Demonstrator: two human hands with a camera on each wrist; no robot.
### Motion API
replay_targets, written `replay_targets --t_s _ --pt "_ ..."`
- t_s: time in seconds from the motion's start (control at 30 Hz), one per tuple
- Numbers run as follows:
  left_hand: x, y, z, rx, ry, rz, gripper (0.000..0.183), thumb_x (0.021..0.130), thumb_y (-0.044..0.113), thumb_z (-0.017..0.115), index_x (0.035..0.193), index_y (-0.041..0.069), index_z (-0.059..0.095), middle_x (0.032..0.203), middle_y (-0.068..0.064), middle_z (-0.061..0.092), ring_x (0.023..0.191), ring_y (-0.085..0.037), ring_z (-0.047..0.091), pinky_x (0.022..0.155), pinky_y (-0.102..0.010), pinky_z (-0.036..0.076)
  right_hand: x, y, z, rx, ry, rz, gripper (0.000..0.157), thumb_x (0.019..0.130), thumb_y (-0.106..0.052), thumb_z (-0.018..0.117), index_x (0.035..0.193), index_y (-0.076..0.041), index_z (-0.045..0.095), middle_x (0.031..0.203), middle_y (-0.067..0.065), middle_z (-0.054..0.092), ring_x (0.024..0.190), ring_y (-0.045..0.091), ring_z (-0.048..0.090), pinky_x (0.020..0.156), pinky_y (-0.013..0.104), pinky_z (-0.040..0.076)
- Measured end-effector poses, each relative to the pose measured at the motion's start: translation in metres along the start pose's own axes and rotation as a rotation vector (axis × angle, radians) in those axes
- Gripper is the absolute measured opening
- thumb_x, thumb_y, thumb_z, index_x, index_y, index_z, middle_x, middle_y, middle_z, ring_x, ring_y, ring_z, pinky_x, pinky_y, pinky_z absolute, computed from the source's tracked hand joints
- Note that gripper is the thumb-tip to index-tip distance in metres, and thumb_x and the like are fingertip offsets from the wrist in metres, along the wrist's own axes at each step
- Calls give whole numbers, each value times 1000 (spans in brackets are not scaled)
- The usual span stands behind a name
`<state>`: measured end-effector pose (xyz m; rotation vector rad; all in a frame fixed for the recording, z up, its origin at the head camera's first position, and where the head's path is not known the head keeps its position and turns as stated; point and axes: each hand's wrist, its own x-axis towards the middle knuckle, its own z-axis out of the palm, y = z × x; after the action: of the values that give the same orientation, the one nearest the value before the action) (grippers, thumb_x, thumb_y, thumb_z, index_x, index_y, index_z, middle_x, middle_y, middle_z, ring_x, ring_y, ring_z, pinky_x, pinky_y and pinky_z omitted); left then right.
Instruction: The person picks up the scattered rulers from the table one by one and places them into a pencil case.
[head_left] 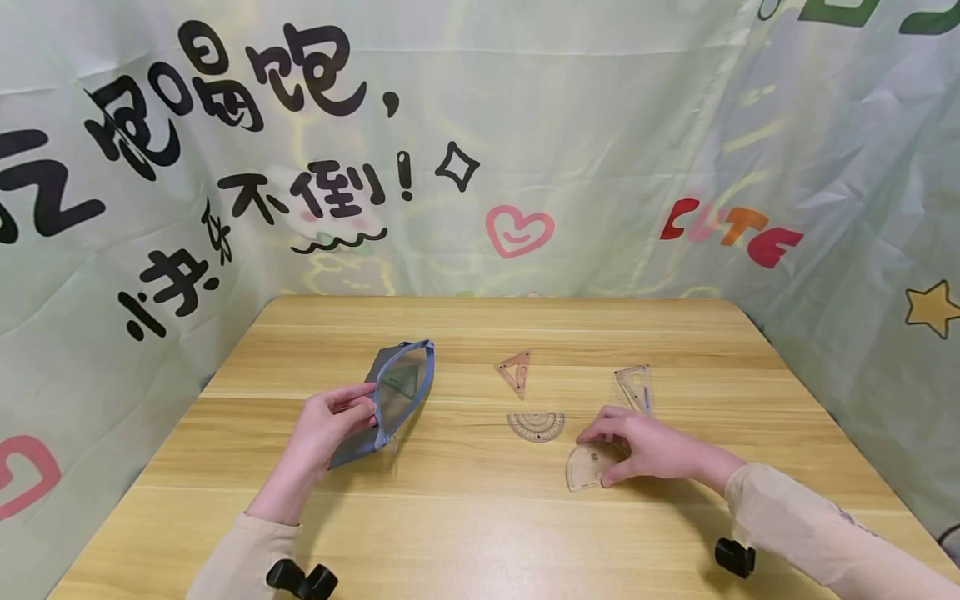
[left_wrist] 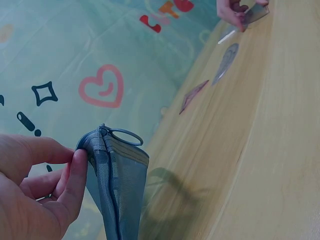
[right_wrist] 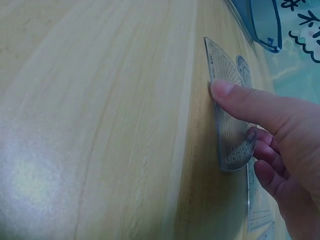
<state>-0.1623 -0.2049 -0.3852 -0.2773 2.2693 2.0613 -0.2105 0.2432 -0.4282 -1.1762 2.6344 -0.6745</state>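
Observation:
My left hand (head_left: 333, 421) pinches the rim of a blue-grey zippered pouch (head_left: 356, 446), whose mouth gapes toward the right in the head view. A dark green triangular shape (head_left: 402, 381) shows within the pouch's opening. In the left wrist view, thumb and finger hold the pouch's edge beside the zipper pull (left_wrist: 127, 136). My right hand (head_left: 645, 442) grips a clear protractor (right_wrist: 230, 125) between thumb and fingers, tilted over the table in the right wrist view. A second clear protractor (head_left: 536, 426) lies to its left. Behind the right hand is a clear set square (head_left: 636, 385), partly hidden.
A small pink set square (head_left: 514, 372) lies on the wooden table (head_left: 465, 517) between the pouch and the clear set square. Printed fabric (head_left: 600, 125) hangs behind the table and along both sides.

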Motion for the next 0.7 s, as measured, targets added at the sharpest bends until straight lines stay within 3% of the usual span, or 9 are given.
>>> replay_targets --t_s 0.37,0.7 --pt "1 -1 0 -8 0 -7 46 94 0 61 137 -10 51 85 9 63 76 0 64 75 -14 59 1 2 1 -38 37 -47 55 75 -45 81 122 -20 68 95 -10 59 77 2 45 62 13 42" --pt "1 -2 -1 -4 0 -3 46 94 0 61 137 -10 50 85 10 62 76 0 64 75 -14 59 3 1 -7 -9 -14 -37 42 84 -28 77 124 -21 68 93 -9 58 79 3 47 63 17 46"
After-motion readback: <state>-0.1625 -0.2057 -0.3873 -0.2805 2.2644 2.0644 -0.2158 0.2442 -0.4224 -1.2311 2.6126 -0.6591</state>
